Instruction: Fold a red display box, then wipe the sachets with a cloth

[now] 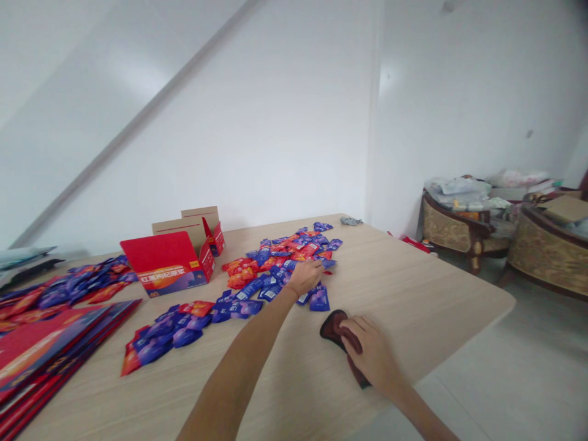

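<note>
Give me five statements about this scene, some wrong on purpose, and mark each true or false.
1. Two red boxes stand on the table. True.
2. The left hand is at the scattered sachets. True.
3. The right hand touches one of the boxes. False: it touches a dark brown item.
4. All the sachets are one colour. False: both blue-purple and red-orange show.
5. The patterned chairs are at the picture's left. False: they are at its right.

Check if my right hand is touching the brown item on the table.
Touching. The head view shows your right hand curled over the brown item, a fold of it between thumb and fingers.
</note>
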{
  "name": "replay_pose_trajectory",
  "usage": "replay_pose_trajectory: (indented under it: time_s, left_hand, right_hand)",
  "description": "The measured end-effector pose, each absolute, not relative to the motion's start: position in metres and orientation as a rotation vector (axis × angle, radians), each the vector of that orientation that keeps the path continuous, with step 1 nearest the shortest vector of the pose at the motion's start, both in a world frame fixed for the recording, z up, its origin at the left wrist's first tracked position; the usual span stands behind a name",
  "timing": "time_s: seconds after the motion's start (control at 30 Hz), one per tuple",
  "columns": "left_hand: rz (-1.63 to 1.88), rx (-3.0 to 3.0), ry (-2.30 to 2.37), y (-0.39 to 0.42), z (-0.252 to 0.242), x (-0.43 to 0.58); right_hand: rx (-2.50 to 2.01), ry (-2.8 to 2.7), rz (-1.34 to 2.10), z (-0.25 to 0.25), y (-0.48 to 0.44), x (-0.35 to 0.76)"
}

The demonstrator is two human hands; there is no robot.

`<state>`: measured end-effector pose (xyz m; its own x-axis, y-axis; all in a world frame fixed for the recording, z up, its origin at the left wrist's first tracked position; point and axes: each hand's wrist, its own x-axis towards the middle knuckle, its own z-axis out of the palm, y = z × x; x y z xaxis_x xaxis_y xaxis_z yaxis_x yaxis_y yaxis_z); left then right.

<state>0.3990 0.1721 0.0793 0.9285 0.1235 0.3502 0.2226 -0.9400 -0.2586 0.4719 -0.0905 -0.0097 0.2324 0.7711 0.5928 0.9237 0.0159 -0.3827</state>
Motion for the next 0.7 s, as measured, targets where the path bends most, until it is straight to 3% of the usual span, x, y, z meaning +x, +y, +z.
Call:
replay_pose_trajectory:
  time_s: [0.33,0.7]
  left_hand:
    - [-0.833,-2.915,-0.348,0.168,0.108,0.391]
    - [-1.467,-2.936,-0.692,0.122,0.148,0.343]
  right_hand:
    - [-1.812,-1.560,-0.270,-0.005,-0.091,0.469]
    - [-1.739,-1.578,-0.335,-0.013,-0.091,0.474]
